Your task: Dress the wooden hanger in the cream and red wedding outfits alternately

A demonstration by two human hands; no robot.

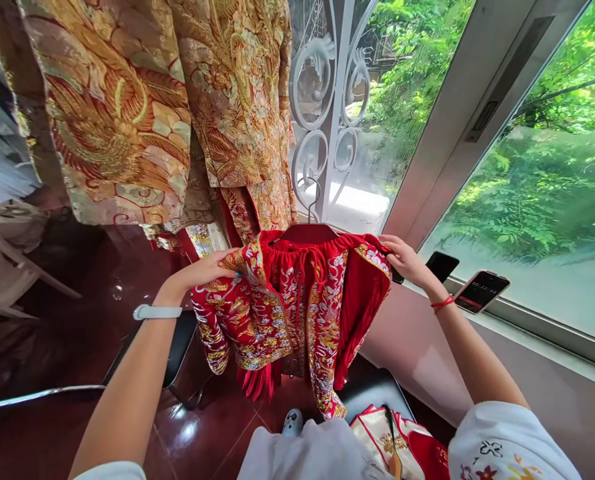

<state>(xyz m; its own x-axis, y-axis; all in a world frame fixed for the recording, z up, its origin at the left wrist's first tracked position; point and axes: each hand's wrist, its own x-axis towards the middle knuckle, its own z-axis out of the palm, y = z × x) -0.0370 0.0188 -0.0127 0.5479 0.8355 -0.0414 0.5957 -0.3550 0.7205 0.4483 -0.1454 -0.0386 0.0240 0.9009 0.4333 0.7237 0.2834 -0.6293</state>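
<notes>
A red jacket [262, 313] with gold and silver embroidery hangs in front of me on a dark hanger [308, 233] with a metal hook. My left hand [208, 270] grips its left shoulder, the thumb in front and the fingers partly hidden by the cloth. At the other shoulder my right hand [405, 257] pinches the fabric and holds that front panel spread outward, showing the plain red lining. Inside the jacket is a red gathered piece with embroidered panels and a tied cord [313, 260] at its top.
Large gold embroidered garments [122, 133] hang at the upper left. Two phones, one showing a timer [482, 291], lean on the window sill at right. A white and red garment [397, 440] lies on a black stool [377, 393]. A white scrollwork grille [322, 100] stands behind.
</notes>
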